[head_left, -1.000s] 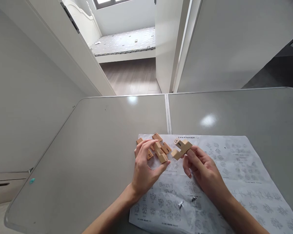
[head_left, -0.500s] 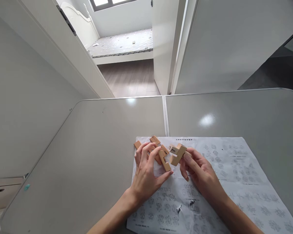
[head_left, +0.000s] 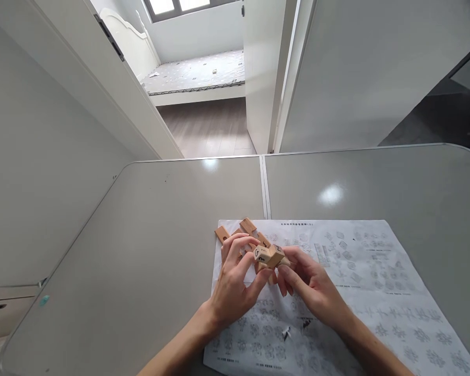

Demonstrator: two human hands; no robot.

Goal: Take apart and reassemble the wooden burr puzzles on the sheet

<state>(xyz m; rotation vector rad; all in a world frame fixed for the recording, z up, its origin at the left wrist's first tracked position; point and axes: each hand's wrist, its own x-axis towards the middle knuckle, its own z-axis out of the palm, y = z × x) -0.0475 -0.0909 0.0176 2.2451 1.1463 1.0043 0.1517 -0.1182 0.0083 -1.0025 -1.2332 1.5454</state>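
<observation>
Between my two hands are joined wooden burr puzzle pieces (head_left: 274, 255), notched blocks with black marks, one of them a "3". My right hand (head_left: 313, 284) grips them from the right, thumb in front and fingers behind. My left hand (head_left: 235, 279) closes on the left side of the cluster, its thumb and index finger on a puzzle piece that is partly hidden. Beyond my left fingers, more loose wooden puzzle pieces (head_left: 248, 225) lie at the top left of a printed sheet (head_left: 337, 303). Some of these are covered by my fingers.
The creased sheet of puzzle diagrams, torn in places, lies on a grey table (head_left: 113, 271) with a seam (head_left: 265, 183) down its middle. Past the table's far edge are an open door (head_left: 264, 73) and a bed (head_left: 196, 70) in another room.
My right hand has moved left and slightly down, bringing its pieces against the one in my left hand. The pieces have turned, and the gap between them has closed.
</observation>
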